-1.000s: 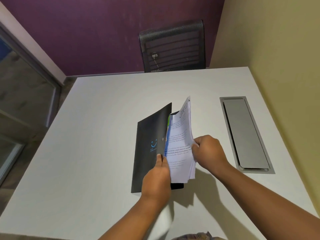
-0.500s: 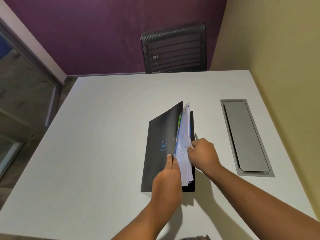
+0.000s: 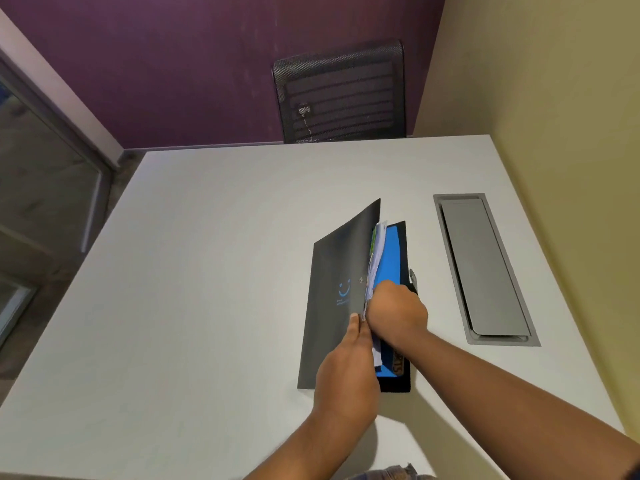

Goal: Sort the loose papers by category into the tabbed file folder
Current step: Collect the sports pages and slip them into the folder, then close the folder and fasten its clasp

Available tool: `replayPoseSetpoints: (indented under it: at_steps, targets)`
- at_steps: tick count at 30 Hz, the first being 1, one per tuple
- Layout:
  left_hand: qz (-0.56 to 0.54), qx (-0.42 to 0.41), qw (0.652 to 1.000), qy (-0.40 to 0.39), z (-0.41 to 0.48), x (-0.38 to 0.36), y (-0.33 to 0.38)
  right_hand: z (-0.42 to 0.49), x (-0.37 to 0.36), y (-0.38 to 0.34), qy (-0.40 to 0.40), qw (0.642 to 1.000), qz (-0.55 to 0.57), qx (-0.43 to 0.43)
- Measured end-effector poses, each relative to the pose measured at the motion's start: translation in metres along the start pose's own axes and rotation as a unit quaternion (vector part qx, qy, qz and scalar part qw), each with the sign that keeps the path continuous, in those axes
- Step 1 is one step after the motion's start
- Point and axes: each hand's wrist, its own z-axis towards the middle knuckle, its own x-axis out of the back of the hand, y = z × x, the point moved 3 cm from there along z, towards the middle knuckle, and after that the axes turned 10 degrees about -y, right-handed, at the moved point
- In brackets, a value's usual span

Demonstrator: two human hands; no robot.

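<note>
A black file folder [image 3: 332,299] with a blue smile logo lies on the white table [image 3: 207,271], its front cover raised on edge. My left hand [image 3: 346,368] pinches the cover's near edge, thumb on the outside. A stack of white papers [image 3: 378,251] stands upright just behind the cover, with a blue divider [image 3: 391,258] lying flat under it. My right hand [image 3: 394,313] is closed against the papers inside the folder, pressing them toward the cover. Its fingertips are hidden.
A grey cable hatch [image 3: 485,268] is set into the table to the right of the folder. A black mesh chair [image 3: 341,91] stands at the far edge. A yellow wall [image 3: 554,133] runs along the right side.
The papers, fanned out to the right a second ago, have been pushed left and upright against the cover. My right hand has moved in with them, and the blue divider now shows.
</note>
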Motion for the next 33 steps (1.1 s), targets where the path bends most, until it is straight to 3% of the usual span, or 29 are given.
replayPoseSetpoints:
  at_steps: [4,7,10,13,20,25,30,33]
  targets:
    - [-0.016,-0.002,1.0,0.004,0.004,-0.002,0.002,0.009,0.001,0.008,-0.04,0.999,0.002,-0.032]
    - [-0.022,-0.005,1.0,0.0,0.007,-0.006,0.004,0.015,0.0,0.015,-0.058,0.998,0.028,-0.007]
    - [-0.027,-0.012,0.999,-0.023,0.014,-0.015,0.008,0.015,0.012,0.029,-0.014,0.997,0.07,-0.011]
    - [-0.01,-0.014,0.998,-0.053,0.025,-0.024,0.016,0.015,0.018,0.047,0.027,0.988,0.15,-0.013]
    - [0.025,-0.044,0.994,-0.098,0.045,-0.038,0.041,0.013,-0.001,0.074,-0.044,0.947,0.317,-0.027]
    - [0.014,-0.115,0.981,-0.154,0.06,-0.043,0.033,0.034,-0.016,0.102,-0.023,0.969,0.245,-0.035]
    - [0.031,-0.046,0.996,-0.072,0.085,-0.038,-0.026,0.054,-0.033,0.135,-0.08,0.972,0.208,-0.073]
    - [0.077,0.002,0.992,-0.099,0.099,-0.044,-0.065,0.065,-0.029,0.157,-0.057,0.962,0.245,-0.105]
